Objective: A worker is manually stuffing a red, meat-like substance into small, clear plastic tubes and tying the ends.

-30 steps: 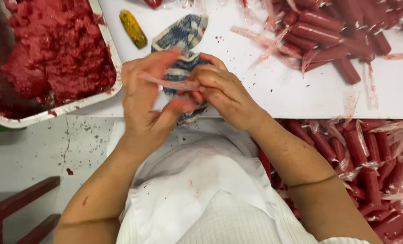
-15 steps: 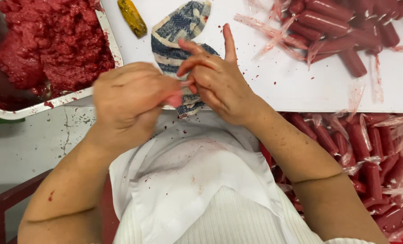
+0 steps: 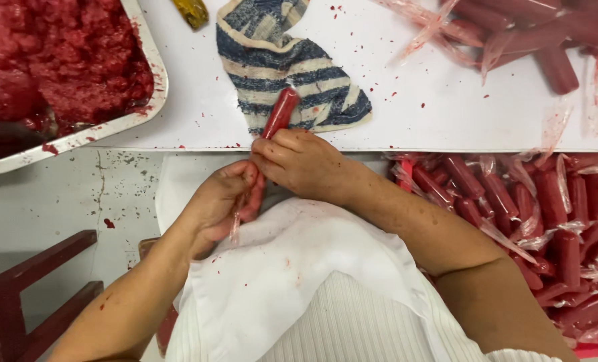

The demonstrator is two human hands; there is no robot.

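Observation:
My right hand (image 3: 300,159) grips the lower end of a red meat roll in a clear plastic sleeve (image 3: 280,111), which sticks up over a blue and cream striped cloth (image 3: 292,74) on the white table (image 3: 413,114). My left hand (image 3: 222,200) is closed on the loose plastic tail (image 3: 235,224) of the same roll, just below and left of my right hand, at the table's near edge. A white apron (image 3: 292,268) covers my lap under both hands.
A metal tray (image 3: 153,80) of red minced meat (image 3: 51,60) sits at the top left. Several wrapped red rolls lie on the table at the top right (image 3: 540,33) and in a heap at the right (image 3: 540,214). A yellowish object (image 3: 191,12) lies beside the cloth. Red stool (image 3: 37,275) at lower left.
Both hands dropped from over the cloth to the table's near edge. The roll now stands out above my right hand, and my left hand has closed on its plastic tail.

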